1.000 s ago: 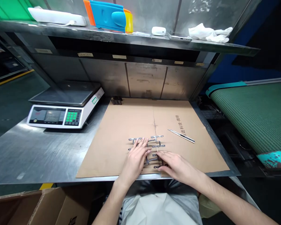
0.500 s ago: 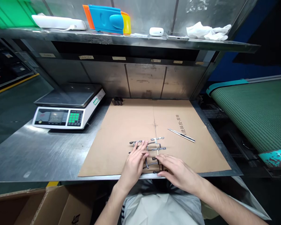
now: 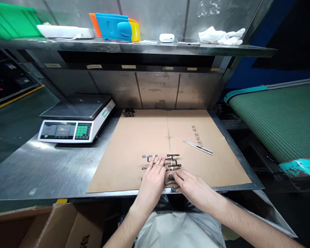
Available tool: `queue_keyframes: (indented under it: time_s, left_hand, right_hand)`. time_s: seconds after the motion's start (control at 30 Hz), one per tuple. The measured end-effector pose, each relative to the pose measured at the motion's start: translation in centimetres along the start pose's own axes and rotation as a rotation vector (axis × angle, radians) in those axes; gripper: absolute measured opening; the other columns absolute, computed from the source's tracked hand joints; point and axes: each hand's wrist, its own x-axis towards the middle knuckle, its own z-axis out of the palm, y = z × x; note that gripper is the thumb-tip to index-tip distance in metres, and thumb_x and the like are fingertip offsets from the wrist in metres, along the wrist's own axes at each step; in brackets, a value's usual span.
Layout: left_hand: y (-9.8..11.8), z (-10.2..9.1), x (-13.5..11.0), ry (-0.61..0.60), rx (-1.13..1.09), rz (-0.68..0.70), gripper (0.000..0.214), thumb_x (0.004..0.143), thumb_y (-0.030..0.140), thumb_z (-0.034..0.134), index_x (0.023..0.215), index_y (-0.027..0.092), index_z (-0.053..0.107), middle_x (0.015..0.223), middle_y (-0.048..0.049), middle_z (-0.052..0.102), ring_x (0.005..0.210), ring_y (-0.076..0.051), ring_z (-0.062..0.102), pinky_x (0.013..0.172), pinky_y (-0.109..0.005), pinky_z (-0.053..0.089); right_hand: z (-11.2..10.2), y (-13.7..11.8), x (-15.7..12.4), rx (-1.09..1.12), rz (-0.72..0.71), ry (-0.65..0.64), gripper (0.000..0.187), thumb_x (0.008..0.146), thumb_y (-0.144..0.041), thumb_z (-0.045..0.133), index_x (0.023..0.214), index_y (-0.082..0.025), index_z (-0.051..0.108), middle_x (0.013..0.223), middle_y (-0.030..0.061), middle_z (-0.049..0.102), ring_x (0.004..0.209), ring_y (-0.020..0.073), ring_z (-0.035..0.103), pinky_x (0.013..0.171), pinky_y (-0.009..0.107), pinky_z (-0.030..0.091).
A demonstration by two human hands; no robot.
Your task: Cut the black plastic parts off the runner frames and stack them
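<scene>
A dark branched plastic frame (image 3: 174, 162) with short crossbars and small tabs lies on the cardboard sheet near its front edge. My left hand (image 3: 155, 175) rests over its middle, fingers stretched forward and covering much of it. At the frame's near right part, my right hand (image 3: 187, 182) has its fingers bent and pressed together on it. Its fingertips almost meet those of the left hand, and what lies between them is partly hidden. A slim cutter knife (image 3: 197, 147) lies on the cardboard, ahead and to the right of the right hand.
The cardboard sheet (image 3: 139, 134) covers the middle of the metal table (image 3: 59, 172). Small black parts (image 3: 128, 112) sit at its back left corner. A weighing scale (image 3: 76, 119) stands left, a green conveyor belt (image 3: 276, 117) runs right. A shelf (image 3: 144, 48) spans above; an open carton (image 3: 64, 224) is below left.
The left hand has shifted slightly right and flattened over the frame. The frame's right crossbars sit a little differently, and the right hand is closer to the left. The view has tilted up slightly.
</scene>
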Motion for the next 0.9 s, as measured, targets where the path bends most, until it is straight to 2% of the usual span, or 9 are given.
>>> queue_keyframes:
  time_s: [0.07, 0.23, 0.4, 0.63, 0.8, 0.9]
  left_hand:
    - [-0.2, -0.4, -0.1, 0.010, 0.021, 0.005, 0.024, 0.107, 0.017, 0.043, 0.109, 0.013, 0.066, 0.144, -0.0210, 0.064, 0.140, -0.031, 0.057, 0.123, -0.062, 0.038]
    - [-0.4, -2.4, -1.0, 0.034, 0.031, 0.020, 0.019, 0.107, 0.018, 0.043, 0.104, 0.017, 0.062, 0.144, -0.0168, 0.065, 0.140, -0.027, 0.057, 0.123, -0.058, 0.042]
    - [1.7, -3.3, -1.7, 0.012, 0.117, 0.145, 0.016, 0.106, 0.014, 0.045, 0.108, 0.017, 0.061, 0.148, -0.0159, 0.062, 0.142, -0.027, 0.056, 0.118, -0.056, 0.048]
    - [4.8, -3.9, -1.6, 0.019, 0.190, 0.248, 0.018, 0.105, 0.012, 0.048, 0.115, 0.013, 0.063, 0.148, -0.0186, 0.061, 0.143, -0.029, 0.053, 0.115, -0.057, 0.051]
    - [5.3, -3.8, -1.6, 0.016, 0.222, 0.274, 0.020, 0.105, 0.012, 0.049, 0.117, 0.010, 0.065, 0.147, -0.0199, 0.061, 0.141, -0.030, 0.056, 0.114, -0.058, 0.052]
    - [5.2, -3.4, -1.6, 0.006, 0.232, 0.287, 0.022, 0.104, 0.009, 0.048, 0.117, 0.010, 0.066, 0.148, -0.0205, 0.060, 0.142, -0.031, 0.055, 0.115, -0.058, 0.051]
  right_hand:
    - [-0.4, 0.3, -0.6, 0.101, 0.010, 0.039, 0.054, 0.090, -0.009, 0.073, 0.140, -0.017, 0.057, 0.135, 0.0149, 0.068, 0.128, 0.0304, 0.064, 0.107, 0.046, 0.059]
    - [-2.1, 0.8, -2.2, 0.261, 0.091, 0.233, 0.059, 0.093, -0.021, 0.074, 0.147, -0.021, 0.050, 0.140, 0.0123, 0.067, 0.130, 0.0269, 0.064, 0.112, 0.045, 0.056]
    - [-3.7, 0.2, -2.3, 0.230, 0.073, 0.327, 0.056, 0.094, -0.017, 0.071, 0.146, -0.022, 0.052, 0.139, 0.0105, 0.068, 0.132, 0.0257, 0.062, 0.115, 0.045, 0.054]
    - [-4.2, 0.4, -1.7, 0.158, 0.014, 0.322, 0.059, 0.096, -0.014, 0.067, 0.151, -0.018, 0.047, 0.145, 0.0133, 0.064, 0.138, 0.0267, 0.057, 0.117, 0.047, 0.052]
    - [-4.5, 0.7, -1.7, 0.188, 0.055, 0.273, 0.056, 0.091, -0.011, 0.070, 0.144, -0.017, 0.053, 0.138, 0.0130, 0.069, 0.130, 0.0266, 0.064, 0.112, 0.046, 0.056]
    - [-3.7, 1.3, -1.7, 0.155, 0.021, 0.271, 0.061, 0.088, -0.010, 0.072, 0.145, -0.014, 0.052, 0.139, 0.0160, 0.068, 0.131, 0.0278, 0.064, 0.113, 0.045, 0.055]
